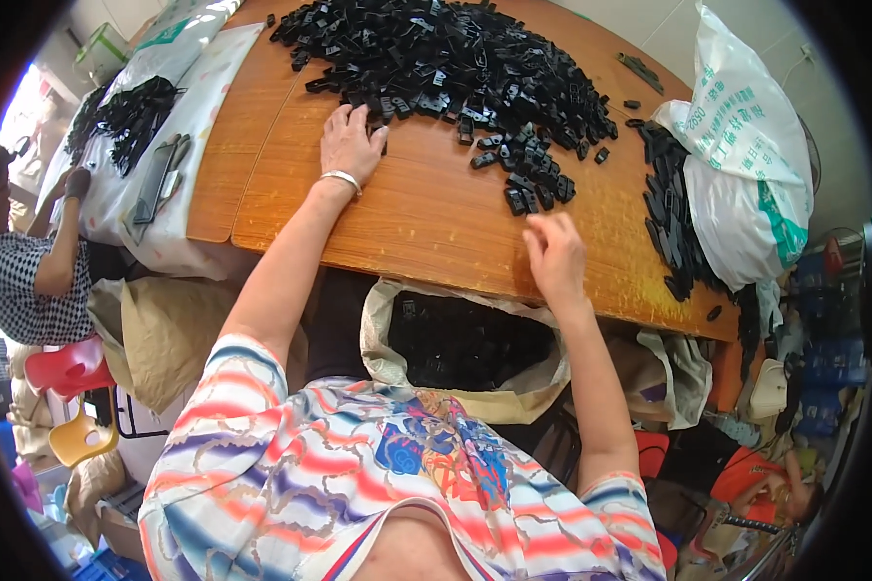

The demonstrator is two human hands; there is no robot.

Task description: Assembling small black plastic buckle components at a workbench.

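My left hand [351, 150], with a pale bracelet at the wrist, reaches to the near edge of a large pile of small black plastic clip-like pieces [455, 68]. Its fingers are apart, the tips among the nearest pieces; one black piece shows beside the thumb. My right hand [557, 257] hovers near the table's front edge with fingers curled together; whatever they may hold is hidden. Just beyond it lies a small cluster of the same black pieces [528, 174], spilling from the pile. Below the edge, between my arms, an open sack [383, 334] holds many dark pieces.
The wooden table [436, 213] bears long black strips [664, 194] and a white plastic bag [746, 155] on the right. Another person [39, 261] works at a cloth-covered table on the left, near a tan sack [174, 329] and a red chair [68, 368].
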